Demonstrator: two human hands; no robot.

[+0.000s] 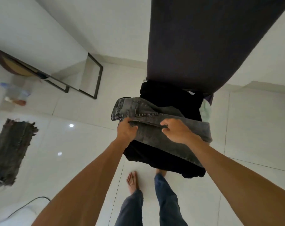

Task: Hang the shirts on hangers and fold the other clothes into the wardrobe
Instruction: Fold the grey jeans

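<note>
Both hands grip grey jeans: the left hand (126,130) near the waistband, the right hand (176,130) mid-leg on the grey jeans (154,128). Folding is underway; next probably needs squaring them over the black clothes (169,98) beneath.

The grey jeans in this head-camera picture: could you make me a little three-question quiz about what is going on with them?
1. True or false: both hands grip the grey jeans.
2. What lies directly under the jeans? A) a black garment B) a white towel C) a hanger
3. Fill in: the frayed dark mat lies on the white tiled ____.

Key
1. True: the left hand and the right hand both pinch folds of the denim.
2. A: the black garment shows above and below the jeans.
3. floor.
</note>
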